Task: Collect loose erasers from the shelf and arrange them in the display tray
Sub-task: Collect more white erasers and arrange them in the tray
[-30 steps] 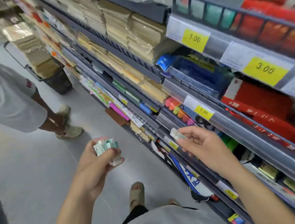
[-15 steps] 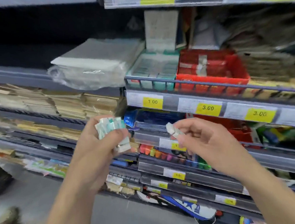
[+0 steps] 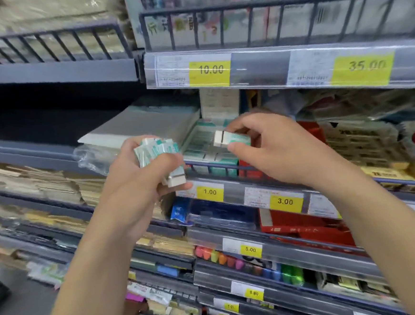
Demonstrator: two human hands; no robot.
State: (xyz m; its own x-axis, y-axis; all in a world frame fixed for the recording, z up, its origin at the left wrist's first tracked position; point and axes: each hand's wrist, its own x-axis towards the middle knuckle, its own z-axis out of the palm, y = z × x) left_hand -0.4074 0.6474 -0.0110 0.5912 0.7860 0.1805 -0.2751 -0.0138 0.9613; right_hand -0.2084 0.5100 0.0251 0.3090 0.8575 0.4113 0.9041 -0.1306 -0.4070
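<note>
The right hand (image 3: 282, 149) has risen from the lower shelves to the tray (image 3: 200, 145), pinching one eraser (image 3: 232, 138) between thumb and fingers just above the rows already in it. The left hand (image 3: 141, 177), beside the tray, clutches a bundle of erasers (image 3: 156, 150) above the 1.00 price tag (image 3: 209, 192).

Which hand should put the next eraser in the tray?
Right. The right hand already pinches a single eraser just above the tray. The left hand is full, gripping a bunch of erasers left of the tray.
</note>
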